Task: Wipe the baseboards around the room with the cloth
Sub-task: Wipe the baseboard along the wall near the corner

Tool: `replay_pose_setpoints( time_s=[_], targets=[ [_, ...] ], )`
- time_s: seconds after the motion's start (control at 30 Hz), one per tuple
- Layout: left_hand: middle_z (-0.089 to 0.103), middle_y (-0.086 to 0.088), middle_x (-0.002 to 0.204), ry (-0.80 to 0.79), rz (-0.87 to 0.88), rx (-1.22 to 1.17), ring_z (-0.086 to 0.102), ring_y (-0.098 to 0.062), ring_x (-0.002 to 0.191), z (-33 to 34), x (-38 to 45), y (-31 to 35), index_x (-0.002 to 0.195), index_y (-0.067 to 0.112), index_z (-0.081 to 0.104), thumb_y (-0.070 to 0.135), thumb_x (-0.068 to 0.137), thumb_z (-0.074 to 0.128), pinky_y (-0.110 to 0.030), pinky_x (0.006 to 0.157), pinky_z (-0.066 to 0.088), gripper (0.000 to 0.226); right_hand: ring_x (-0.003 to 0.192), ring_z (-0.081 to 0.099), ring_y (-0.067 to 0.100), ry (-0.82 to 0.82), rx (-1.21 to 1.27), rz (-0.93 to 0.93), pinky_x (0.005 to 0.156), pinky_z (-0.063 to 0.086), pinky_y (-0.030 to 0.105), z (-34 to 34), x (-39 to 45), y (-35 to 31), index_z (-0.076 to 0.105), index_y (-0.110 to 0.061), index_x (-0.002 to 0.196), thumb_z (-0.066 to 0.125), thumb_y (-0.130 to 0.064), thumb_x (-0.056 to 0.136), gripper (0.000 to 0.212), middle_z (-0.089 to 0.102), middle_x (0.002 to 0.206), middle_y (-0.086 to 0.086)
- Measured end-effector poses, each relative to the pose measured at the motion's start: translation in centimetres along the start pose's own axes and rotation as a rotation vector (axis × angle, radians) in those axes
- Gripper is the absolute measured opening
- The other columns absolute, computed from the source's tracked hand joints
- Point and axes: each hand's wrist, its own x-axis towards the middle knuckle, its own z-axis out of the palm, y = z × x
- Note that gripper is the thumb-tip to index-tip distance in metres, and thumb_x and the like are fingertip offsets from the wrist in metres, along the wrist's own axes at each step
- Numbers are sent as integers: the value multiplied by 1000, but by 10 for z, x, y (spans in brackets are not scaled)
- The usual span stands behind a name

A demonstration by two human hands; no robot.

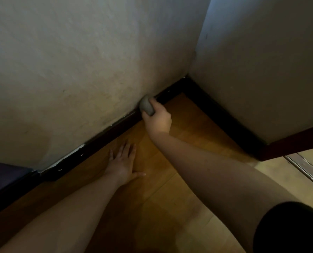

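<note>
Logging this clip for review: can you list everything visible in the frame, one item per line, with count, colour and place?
cloth: one, grey, bunched, pressed against the top of the baseboard below the left wall
baseboard: dark, almost black, two runs meeting at the corner, with chipped pale paint along its top edge at lower left
walls: two, off-white and stained, meeting at the corner
floor: wood-look, orange-brown
door or frame edge: one, reddish-brown, at right
threshold strip: one, pale metal, far right
dark object: one, purplish, lower left, cannot tell what it is
right hand: fingers curled round the cloth
left hand: flat on the floor, fingers spread
sleeve: black, lower right
</note>
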Motion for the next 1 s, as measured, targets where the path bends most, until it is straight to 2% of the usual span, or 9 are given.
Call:
replay_pose_setpoints(
  time_s=[0.17,0.27,0.33,0.47,0.53,0.63,0.77,0.9,1.0],
  targets=[
    [-23,-7,164,19,-49,-3,-16,-25,152,0,-1,5,157,20,-18,81,82,46,-57,121,-3,117,126,52,24,-130,21,-77,108,42,37,9,-21,-1,59,-18,134,72,-16,83,53,57,138,4],
    [-19,-5,165,33,-44,-38,-15,-23,152,3,-2,2,157,22,-16,84,79,46,-54,122,-1,118,118,56,17,-171,87,-42,102,45,27,0,-16,7,60,-22,133,73,-24,84,51,61,132,0],
    [-21,-2,165,46,-51,-63,-15,-20,152,4,-1,1,158,23,-12,85,76,48,-53,122,-1,119,112,59,13,-110,91,-36,95,45,18,-13,-11,19,61,-22,130,75,-28,82,51,64,126,-1],
    [-20,0,165,74,-10,-26,-13,-17,152,2,3,3,159,20,-9,84,81,42,-53,122,-3,113,119,55,20,105,98,185,102,45,34,-48,11,56,54,-20,136,72,-24,85,55,59,132,3],
    [-20,0,165,86,28,20,-12,-16,152,-3,7,6,159,18,-7,84,82,41,-53,122,-5,113,121,54,21,182,80,280,103,43,33,-66,25,73,51,-20,138,71,-26,86,56,57,133,4],
    [-20,1,165,83,81,-11,-14,-15,152,-10,15,16,159,22,-10,85,77,49,-49,123,-6,118,122,53,20,216,68,329,105,42,34,-81,44,87,48,-24,140,70,-30,88,57,55,135,2],
    [-20,3,165,134,168,-87,-18,-12,150,-13,27,31,157,25,-16,86,72,52,-51,123,-5,125,121,53,19,220,95,338,103,42,30,-75,67,87,47,-27,141,69,-27,89,57,55,134,1],
    [-19,2,165,150,133,-52,-18,-14,151,-11,38,44,157,23,-14,89,72,46,-58,120,-4,123,119,53,18,215,142,334,98,38,24,-57,92,81,48,-25,141,67,-23,89,56,56,134,3],
    [-20,1,165,132,113,-8,-17,-16,151,-8,42,47,157,24,-16,88,73,43,-61,119,-6,121,116,54,18,260,252,416,94,37,22,-44,109,78,51,-23,139,67,-20,89,53,57,131,5]
  ],
)
